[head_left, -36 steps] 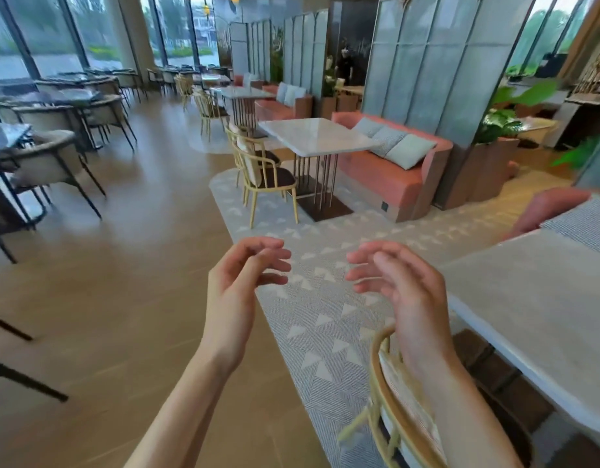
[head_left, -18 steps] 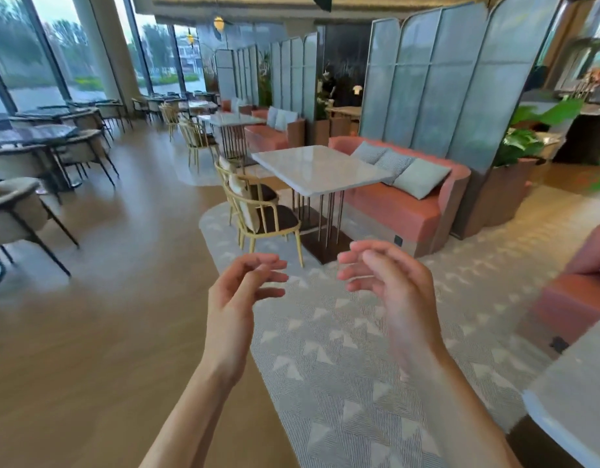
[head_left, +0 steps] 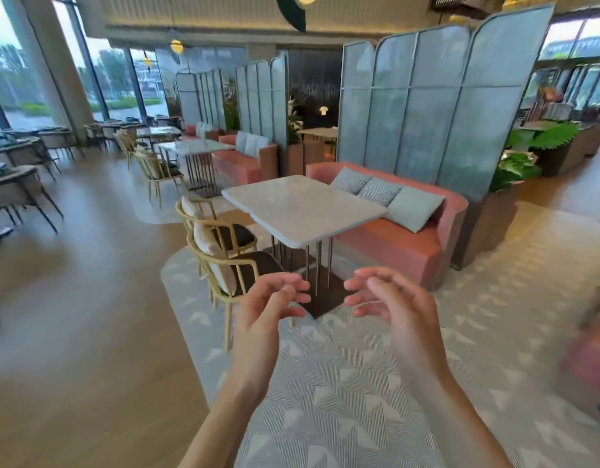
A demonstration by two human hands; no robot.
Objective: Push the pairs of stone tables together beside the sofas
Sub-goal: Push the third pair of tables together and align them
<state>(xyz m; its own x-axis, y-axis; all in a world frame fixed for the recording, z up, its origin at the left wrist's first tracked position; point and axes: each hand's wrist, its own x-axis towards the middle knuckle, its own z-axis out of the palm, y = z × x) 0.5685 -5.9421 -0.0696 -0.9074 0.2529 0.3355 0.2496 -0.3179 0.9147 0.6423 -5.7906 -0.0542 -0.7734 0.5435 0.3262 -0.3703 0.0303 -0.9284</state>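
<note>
A white stone table top on thin metal legs stands ahead of me beside a pink sofa with three grey cushions. A seam runs across the top, so it looks like two tables set against each other. My left hand and my right hand are raised in front of me, short of the table, fingers loosely curled and apart, holding nothing. A second stone table stands further back by another pink sofa.
Two yellow-framed chairs stand on the table's left side. A tall grey screen rises behind the sofa, with a planter to its right. Dark chairs and tables line the windows on the left. A patterned rug lies underfoot.
The view has moved forward and lifted: the stone table and sofa ahead are nearer, and the table edge and chair at my right have left the frame. Both hands stay raised and empty.
</note>
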